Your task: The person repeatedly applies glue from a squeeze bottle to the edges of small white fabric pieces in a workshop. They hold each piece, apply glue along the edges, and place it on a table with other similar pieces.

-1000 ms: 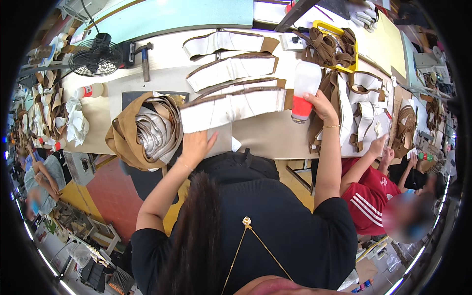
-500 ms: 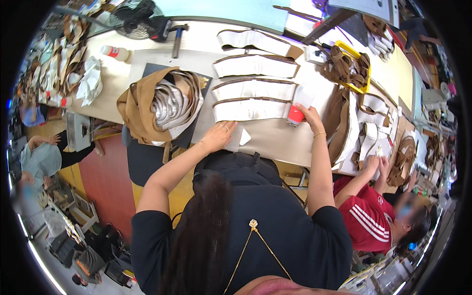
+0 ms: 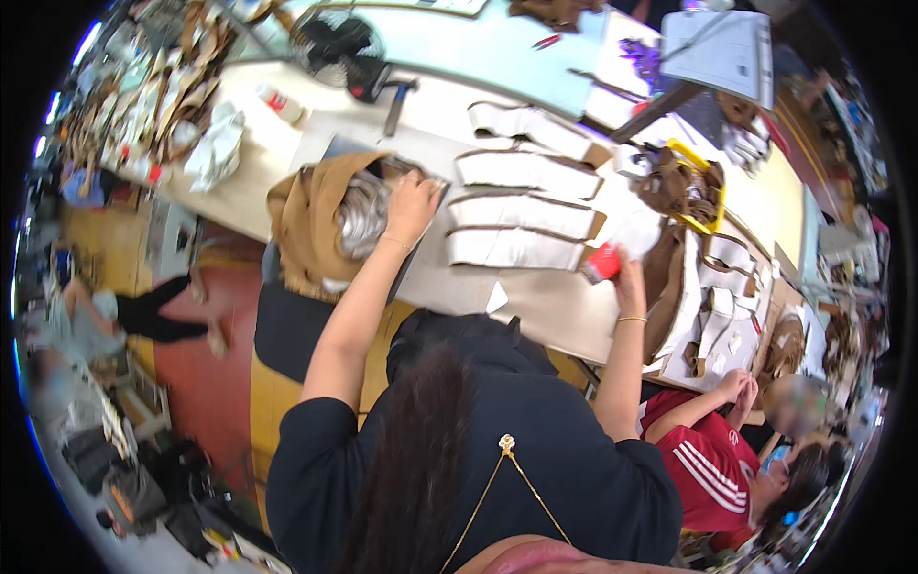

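Observation:
My left hand (image 3: 411, 206) reaches over the right edge of a rolled bundle of brown and white strips (image 3: 361, 215). Its fingers curl down onto the bundle's edge, and the fingertips are partly hidden. In my right hand (image 3: 628, 282) is a tilted red-and-white container (image 3: 602, 261), close to the right ends of the laid-out strips; its pale part is blurred. Several white strips with brown edges (image 3: 521, 247) lie in rows one above another between my hands. The bundle rests on a dark board (image 3: 342, 145). Near the table's front edge lies a small white piece (image 3: 497, 298).
A hammer (image 3: 397, 107), a fan (image 3: 339, 48) and a white bottle (image 3: 279, 102) stand or lie at the back left. At right are a yellow basket (image 3: 712, 225) of brown pieces and a brown stack (image 3: 669, 287). A co-worker in a red shirt (image 3: 703, 469) sits at the right.
My left hand has moved from the front strip up and left onto the bundle. My right hand still holds the container, now tilted further. The whole view has shifted and turned slightly.

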A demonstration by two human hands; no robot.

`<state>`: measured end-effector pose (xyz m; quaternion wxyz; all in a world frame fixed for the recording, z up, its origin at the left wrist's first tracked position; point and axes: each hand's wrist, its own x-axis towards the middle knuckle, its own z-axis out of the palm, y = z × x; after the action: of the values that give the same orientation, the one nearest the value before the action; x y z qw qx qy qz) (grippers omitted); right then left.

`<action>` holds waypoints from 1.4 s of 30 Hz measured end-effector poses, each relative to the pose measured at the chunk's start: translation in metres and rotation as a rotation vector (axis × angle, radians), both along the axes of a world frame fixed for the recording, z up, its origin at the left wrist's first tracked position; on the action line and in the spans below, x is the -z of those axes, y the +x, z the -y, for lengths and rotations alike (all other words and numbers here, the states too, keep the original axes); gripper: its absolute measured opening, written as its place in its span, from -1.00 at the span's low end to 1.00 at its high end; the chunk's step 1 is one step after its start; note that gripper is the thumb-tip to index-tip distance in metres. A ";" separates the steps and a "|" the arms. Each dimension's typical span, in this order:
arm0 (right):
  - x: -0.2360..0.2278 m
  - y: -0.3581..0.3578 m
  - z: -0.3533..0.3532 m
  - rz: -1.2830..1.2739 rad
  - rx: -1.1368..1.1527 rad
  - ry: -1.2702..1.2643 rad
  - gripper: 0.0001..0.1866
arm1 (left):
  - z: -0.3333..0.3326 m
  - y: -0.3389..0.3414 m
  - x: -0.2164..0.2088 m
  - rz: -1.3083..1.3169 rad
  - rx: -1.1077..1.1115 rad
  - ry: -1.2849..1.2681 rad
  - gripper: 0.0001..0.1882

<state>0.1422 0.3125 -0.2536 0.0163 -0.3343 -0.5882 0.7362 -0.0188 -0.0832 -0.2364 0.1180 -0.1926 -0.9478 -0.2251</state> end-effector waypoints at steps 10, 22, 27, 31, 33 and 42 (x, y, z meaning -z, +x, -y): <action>-0.039 -0.011 0.031 0.075 -0.151 0.099 -0.41 | -0.020 -0.044 0.041 0.153 -0.236 -0.488 -0.74; -0.041 -0.012 0.040 0.038 -0.225 0.209 -0.47 | 0.110 -0.026 -0.022 0.448 -0.221 0.497 -0.65; -0.061 -0.027 0.060 0.029 -0.302 0.280 -0.51 | 0.133 -0.016 -0.082 0.646 -0.243 1.112 -0.72; -0.074 -0.035 0.072 0.026 -0.368 0.302 -0.50 | 0.153 0.012 -0.063 0.769 -0.265 1.602 -0.64; -0.076 -0.036 0.076 -0.008 -0.355 0.290 -0.50 | 0.162 0.019 -0.064 0.794 -0.227 1.946 -0.58; -0.078 -0.056 0.089 -0.188 -0.356 -0.152 -0.45 | 0.148 0.051 -0.063 1.092 -0.063 2.135 -0.54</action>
<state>0.0862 0.2231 -0.1753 -0.0844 -0.1554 -0.5767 0.7976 0.0325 -0.2307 -0.1731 -0.1938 0.1468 -0.2120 -0.9465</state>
